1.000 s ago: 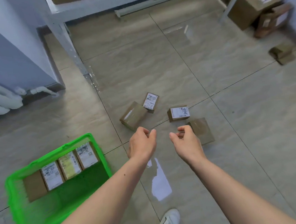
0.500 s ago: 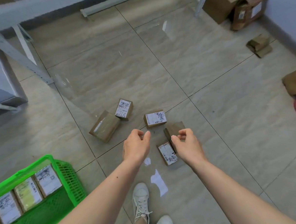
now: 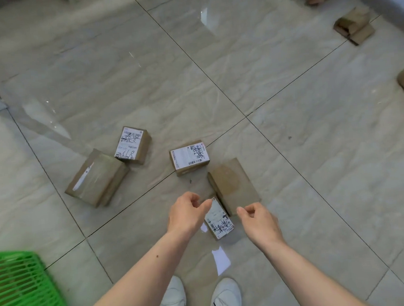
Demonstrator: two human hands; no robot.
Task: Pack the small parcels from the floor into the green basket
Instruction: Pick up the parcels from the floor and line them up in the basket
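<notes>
You have stepped closer; your left hand and right hand, loosely curled and empty, now flank the labelled parcel, poised to lift it.

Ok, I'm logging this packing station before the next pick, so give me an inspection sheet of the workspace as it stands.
Surface: glossy beige tiled floor, reflections.
Job's things: five small brown cardboard parcels on floor; green plastic slatted basket at lower left, contents hidden.
Clutter: white paper scrap near white shoes.
Grippers: left hand and right hand loosely curled, holding nothing, flanking the nearest labelled parcel.
Cables: nothing seen.
Surroundings: more cardboard boxes along the far-right wall.
</notes>
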